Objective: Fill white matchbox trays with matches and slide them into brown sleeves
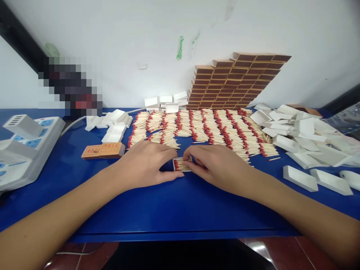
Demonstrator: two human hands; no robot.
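Both hands meet near the middle of the blue desk [174,210], closed around a small matchbox tray [182,164] that lies flat on the desk and holds red-tipped matches. The left hand [146,165] lies palm down, its fingers curled over the tray's left end and its thumb stretched along the tray's near side. The right hand [216,165] pinches the tray's right end, with bent fingers on the far edge and the thumb tucked at the near edge. Only a short strip of the tray shows between the two hands.

Just beyond the hands, loose matches [202,129] lie in long rows across the desk, their red heads forming diagonal bands. Behind those rows, against the white wall [112,30], leans a stepped stack of brown matchbox sleeves [233,82]. A few empty white trays [165,102] sit to the left of that stack, and another cluster of white trays [112,122] lies at the left end of the rows. A large heap of white trays [303,138] covers the right side of the desk. Left of the left hand, an orange closed matchbox [103,150] lies flat. At the far left edge sits a white power strip [28,146] with blue sockets.
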